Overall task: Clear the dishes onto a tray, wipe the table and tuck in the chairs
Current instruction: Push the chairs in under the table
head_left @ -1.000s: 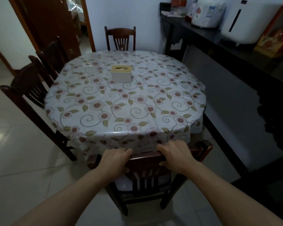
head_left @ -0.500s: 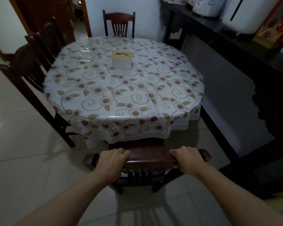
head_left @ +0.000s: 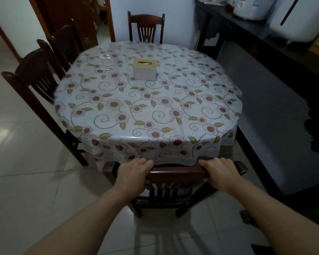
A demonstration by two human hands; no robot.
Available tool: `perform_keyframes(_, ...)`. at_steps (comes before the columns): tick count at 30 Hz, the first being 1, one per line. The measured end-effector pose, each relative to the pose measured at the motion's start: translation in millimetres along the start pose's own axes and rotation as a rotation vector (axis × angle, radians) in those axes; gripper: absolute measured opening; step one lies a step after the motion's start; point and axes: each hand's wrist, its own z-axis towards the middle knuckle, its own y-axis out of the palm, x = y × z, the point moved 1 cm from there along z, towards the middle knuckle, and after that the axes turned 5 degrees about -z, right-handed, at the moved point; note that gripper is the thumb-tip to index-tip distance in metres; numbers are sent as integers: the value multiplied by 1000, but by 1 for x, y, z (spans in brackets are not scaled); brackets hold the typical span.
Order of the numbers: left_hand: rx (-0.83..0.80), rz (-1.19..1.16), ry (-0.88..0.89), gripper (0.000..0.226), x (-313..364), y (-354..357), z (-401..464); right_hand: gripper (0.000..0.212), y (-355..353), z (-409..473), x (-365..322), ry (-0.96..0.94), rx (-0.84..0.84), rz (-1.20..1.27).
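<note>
Dark reddish-brown wooden chair with slatted back (head_left: 175,184) at near edge of table, seat mostly under overhanging cloth. Left hand (head_left: 133,176) and right hand (head_left: 221,173) each curled closed over glossy curved top rail, fingers wrapped across front. Round table under clear-plastic-covered floral tablecloth (head_left: 147,111); cream rectangular tissue box (head_left: 145,69) near centre. No legible writing; labels on white appliances (head_left: 250,5) too blurred.

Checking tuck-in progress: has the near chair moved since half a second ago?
Yes. The near chair went forward; its top rail now meets the tablecloth hem, seat hidden.
</note>
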Motion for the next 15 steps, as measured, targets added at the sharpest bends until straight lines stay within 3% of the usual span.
perform_keyframes(15,-38,59,-30,46,-8,17,40,31,16,30,23,13,30,42)
